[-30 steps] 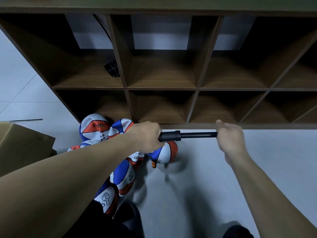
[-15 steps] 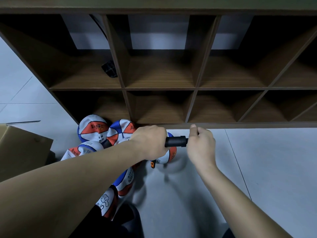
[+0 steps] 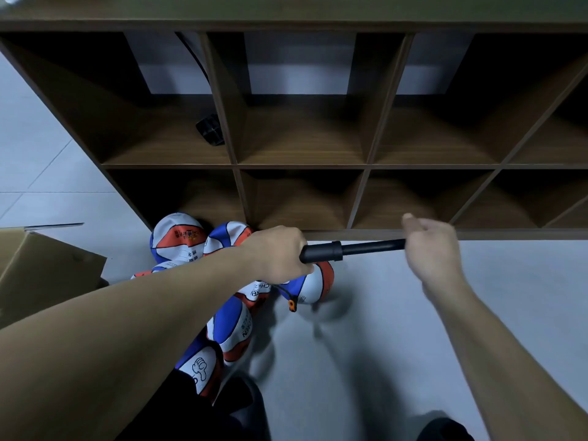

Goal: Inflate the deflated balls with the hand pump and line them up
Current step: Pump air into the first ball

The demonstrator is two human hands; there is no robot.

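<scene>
Change: right hand sits farther to the right than half a second ago; the pump rod is drawn out again, where it was pushed nearly fully in.
Near floor: dark clothing and a dark shoe at the bottom edge of the view; grey floor under both forearms.
Ball pile: blue, white and orange balls lie crumpled in a heap on the floor beneath the left forearm, running toward the shelf's bottom-left compartment.
Ball on pump: one ball hangs just below the pump barrel, with a small orange fitting at its lower left.
Left hand: left hand is clenched around the barrel of the hand pump, which is held level above the floor.
Right hand grip: fingers wrapped round the handle end of the rod; handle itself is hidden.
Box: cardboard box on the floor at the left edge, beside the pile.
Shelf: brown cubby shelf across the far side; a small black object lies in the upper-left compartment.
</scene>
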